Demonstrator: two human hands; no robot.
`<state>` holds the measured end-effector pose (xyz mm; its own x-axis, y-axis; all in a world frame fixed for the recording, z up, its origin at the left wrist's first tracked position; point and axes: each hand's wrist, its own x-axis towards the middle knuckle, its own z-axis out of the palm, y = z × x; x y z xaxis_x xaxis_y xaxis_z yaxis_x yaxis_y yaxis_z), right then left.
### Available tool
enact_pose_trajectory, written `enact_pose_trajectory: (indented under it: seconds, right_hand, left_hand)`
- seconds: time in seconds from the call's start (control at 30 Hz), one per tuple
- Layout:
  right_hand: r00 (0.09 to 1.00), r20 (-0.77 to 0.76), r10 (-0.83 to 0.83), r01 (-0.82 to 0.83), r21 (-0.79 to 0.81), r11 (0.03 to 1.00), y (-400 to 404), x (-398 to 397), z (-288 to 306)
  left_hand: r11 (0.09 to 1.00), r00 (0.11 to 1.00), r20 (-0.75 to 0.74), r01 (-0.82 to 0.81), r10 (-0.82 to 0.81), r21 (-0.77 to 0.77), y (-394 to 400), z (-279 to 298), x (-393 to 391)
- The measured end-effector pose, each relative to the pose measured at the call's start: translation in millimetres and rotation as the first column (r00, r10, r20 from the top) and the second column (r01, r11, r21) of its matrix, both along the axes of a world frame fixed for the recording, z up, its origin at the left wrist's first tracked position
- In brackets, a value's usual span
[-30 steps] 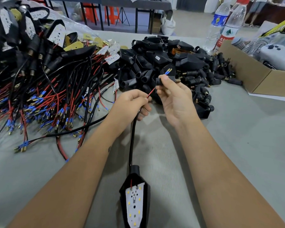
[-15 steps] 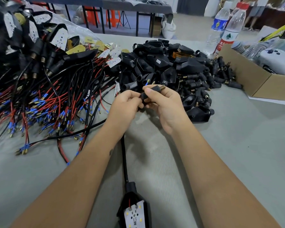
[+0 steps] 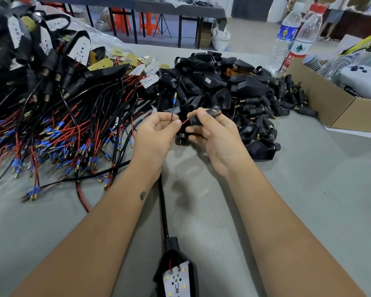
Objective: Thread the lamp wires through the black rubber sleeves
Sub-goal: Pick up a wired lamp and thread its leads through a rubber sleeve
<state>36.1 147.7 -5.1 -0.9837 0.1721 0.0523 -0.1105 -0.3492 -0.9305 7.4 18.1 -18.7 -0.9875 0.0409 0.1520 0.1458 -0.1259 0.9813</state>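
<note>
Surface: grey desk (image 3: 308, 189); wired lamps heaped left, black housings behind the hands.
Left hand (image 3: 156, 133): fingers pinch the black wire (image 3: 172, 112), tip pointing up, and the red wire (image 3: 185, 121).
Right hand (image 3: 214, 133): fingers curled around the rubber sleeve (image 3: 198, 120), brass end up-right.
Key relation: red wire runs rightward into the sleeve mouth; sleeve axis roughly in line with it.
Lamp head (image 3: 176, 279): flat on desk, near edge.

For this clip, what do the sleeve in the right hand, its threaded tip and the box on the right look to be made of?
Sleeve: matte black, probably rubber; dull surface, no glare. Threaded tip: brass-coloured metal, judging by its golden shine and ridges. Box: plain brown cardboard, uncoated, with a raw cut edge along the rim.
</note>
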Motion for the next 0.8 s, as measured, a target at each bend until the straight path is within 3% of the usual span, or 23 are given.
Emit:
enact_pose_trajectory:
  seconds: [0.13, 0.47, 0.63, 0.8]
  right_hand:
    - [0.998, 0.014, -0.063, 0.065, -0.148, 0.987, 4, -1, 3]
    - [0.995, 0.05, -0.085, 0.094, -0.223, 0.97, 10, -2, 1]
    - [0.993, 0.075, -0.086, 0.107, -0.353, 0.929, 12, -3, 1]
    - [0.994, 0.055, -0.095, 0.105, -0.238, 0.966, 11, -3, 0]
  left_hand:
    - [1.0, 1.0, 0.019, -0.011, 0.011, 0.014, -2, 0, 0]
    - [0.997, 0.998, 0.015, 0.061, -0.06, -0.039, -1, 2, 2]
    - [0.996, 0.997, 0.005, 0.083, -0.083, -0.041, -1, 2, 1]
    - [0.993, 0.996, -0.02, 0.088, -0.089, -0.079, -1, 0, 1]
